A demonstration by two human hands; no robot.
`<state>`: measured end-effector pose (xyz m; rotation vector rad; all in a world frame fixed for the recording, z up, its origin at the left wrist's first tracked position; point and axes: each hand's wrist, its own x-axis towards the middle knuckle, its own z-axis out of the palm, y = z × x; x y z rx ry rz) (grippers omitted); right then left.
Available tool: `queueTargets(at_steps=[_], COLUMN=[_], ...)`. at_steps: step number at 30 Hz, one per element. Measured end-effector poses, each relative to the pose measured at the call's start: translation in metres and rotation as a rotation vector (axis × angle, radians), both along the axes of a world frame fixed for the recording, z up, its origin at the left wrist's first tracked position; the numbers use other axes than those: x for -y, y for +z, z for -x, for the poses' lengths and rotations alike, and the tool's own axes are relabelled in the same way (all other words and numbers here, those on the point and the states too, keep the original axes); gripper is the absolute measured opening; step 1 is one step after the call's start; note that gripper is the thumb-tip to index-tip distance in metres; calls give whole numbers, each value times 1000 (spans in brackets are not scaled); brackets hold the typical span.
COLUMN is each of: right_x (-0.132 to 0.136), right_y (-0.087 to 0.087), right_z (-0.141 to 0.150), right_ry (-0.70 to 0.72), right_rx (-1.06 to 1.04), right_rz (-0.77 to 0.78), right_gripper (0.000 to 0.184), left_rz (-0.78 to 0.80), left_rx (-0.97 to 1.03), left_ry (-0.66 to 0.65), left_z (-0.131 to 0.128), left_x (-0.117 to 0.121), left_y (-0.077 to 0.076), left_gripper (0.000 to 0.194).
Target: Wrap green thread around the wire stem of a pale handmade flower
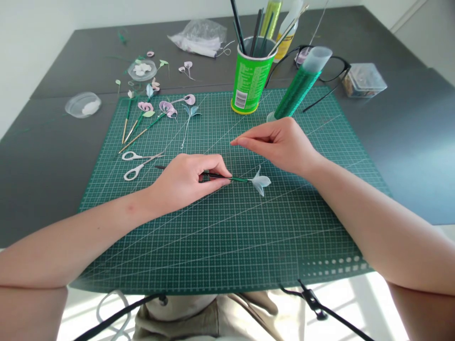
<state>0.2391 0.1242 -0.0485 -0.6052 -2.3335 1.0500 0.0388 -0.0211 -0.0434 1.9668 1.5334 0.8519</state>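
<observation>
My left hand (194,179) is closed round a thin dark stick wrapped in green near its tip. At the stick's right end sits a pale blue-white flower (261,181) with pointed petals, a little above or on the green cutting mat (227,246). My right hand (280,142) is raised further right with thumb and fingers pinched together; whatever is between them is too fine to make out. Just behind it leans a clear tube wound with green thread (297,92). White-handled scissors (137,166) lie left of my left hand, blades partly open.
A green can (250,80) of sticks stands at the back, with bottles behind it. Black glasses (337,64) and a clear box (365,79) are at the right. Finished-looking flowers on sticks (145,116), petal dishes (83,105) and a plastic bag (201,38) lie back left.
</observation>
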Motion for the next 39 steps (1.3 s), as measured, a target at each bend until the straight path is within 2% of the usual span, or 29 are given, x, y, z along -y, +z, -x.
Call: queueTargets(at_steps=[13,23,34,39], right_x=[3,2,1,1], right_y=[2,3,2,2], right_z=[0,0,1,1], right_ry=[-43,-30,33,17], right_rx=[-78,-33,-30,-7], right_rz=[-69,-56,-11,14], right_gripper=[19,19,22,21], left_rz=[102,39,-31,-36], left_rx=[72,85,64,63], left_ry=[4,-10,27,53], left_z=[-1,0,-1,0], left_x=[0,0,1,1], left_y=[-1,-2,-2,-3], left_gripper=[6,6,7,5])
